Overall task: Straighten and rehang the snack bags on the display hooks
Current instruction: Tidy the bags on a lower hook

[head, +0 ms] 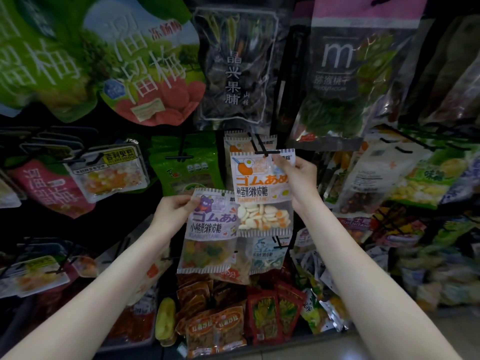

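Note:
My right hand point(293, 172) pinches the top right corner of a white fried-egg gummy bag point(262, 196) with orange lettering; its top edge sits at the tip of a black display hook point(262, 149). Another bag of the same kind point(246, 141) hangs behind it on that hook. My left hand point(174, 209) grips the top left corner of a bear gummy bag point(207, 229) with purple lettering, held lower and to the left, off any hook. The egg bag overlaps its right edge.
Green snack bags point(187, 162) hang to the left, large dark fruit bags point(233, 66) above, mixed bags point(405, 178) to the right. A blue-print gummy bag point(267, 253) hangs below. Red and orange packets point(228, 318) lie piled on the bottom shelf.

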Tool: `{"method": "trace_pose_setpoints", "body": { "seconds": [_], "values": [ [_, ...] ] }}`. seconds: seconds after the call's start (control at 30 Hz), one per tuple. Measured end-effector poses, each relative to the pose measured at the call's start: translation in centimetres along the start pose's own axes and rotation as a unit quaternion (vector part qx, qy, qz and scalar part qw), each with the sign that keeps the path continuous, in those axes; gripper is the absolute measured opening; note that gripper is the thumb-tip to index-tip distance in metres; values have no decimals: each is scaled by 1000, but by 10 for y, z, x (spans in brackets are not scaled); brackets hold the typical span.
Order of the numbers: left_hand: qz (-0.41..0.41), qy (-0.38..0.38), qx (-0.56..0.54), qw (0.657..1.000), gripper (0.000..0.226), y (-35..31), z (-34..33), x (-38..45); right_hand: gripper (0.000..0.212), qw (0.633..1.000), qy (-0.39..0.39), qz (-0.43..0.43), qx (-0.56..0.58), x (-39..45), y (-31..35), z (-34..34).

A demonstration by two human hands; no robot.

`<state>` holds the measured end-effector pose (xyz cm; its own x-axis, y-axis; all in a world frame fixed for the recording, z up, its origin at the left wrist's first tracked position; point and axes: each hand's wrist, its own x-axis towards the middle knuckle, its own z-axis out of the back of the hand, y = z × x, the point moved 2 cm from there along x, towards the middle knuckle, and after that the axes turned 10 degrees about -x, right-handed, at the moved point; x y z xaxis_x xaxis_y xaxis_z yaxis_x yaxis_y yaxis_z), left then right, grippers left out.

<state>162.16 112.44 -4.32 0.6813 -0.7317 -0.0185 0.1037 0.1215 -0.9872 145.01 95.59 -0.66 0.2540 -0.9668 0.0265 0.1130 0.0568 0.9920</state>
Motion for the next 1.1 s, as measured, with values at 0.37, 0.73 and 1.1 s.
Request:
{"method": "trace_pose_setpoints", "body": {
  "seconds": [0.37,0.73,1.1],
  "values": [
    [16,10,6,1000,21,9,18,-2,17,997,-30,1,-66,3,8,-10],
    [-4,90,30,996,25,14,2,-10,37,987,-89,-25,-135,-9,-38,0],
    [44,288,85,953,29,53,-165,-33,5,973,138,-138,-121,-54,-154,119]
  ]
}}
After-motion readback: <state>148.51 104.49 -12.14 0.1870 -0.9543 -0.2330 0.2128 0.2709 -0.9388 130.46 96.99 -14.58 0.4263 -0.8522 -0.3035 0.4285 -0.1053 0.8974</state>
